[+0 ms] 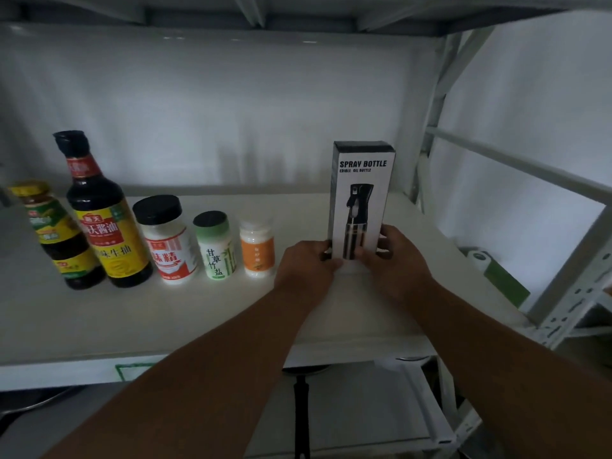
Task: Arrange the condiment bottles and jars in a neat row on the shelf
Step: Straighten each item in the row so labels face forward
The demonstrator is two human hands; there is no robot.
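A white and black spray bottle box [361,193] stands upright on the white shelf [165,313], right of the row. My left hand [306,263] grips its lower left edge and my right hand [397,256] grips its lower right edge. To the left, in a row, stand a small dark sauce bottle [56,236], a tall soy sauce bottle [101,213], a black-lidded white jar [167,240], a green salt shaker [215,246] and a small orange-labelled jar [257,248].
White metal shelf uprights and a cross rail [516,167] stand at the right. A white roll and a green item [496,273] lie beyond the frame. A lower shelf holds a dark handle [301,412]. The upper shelf hangs close overhead.
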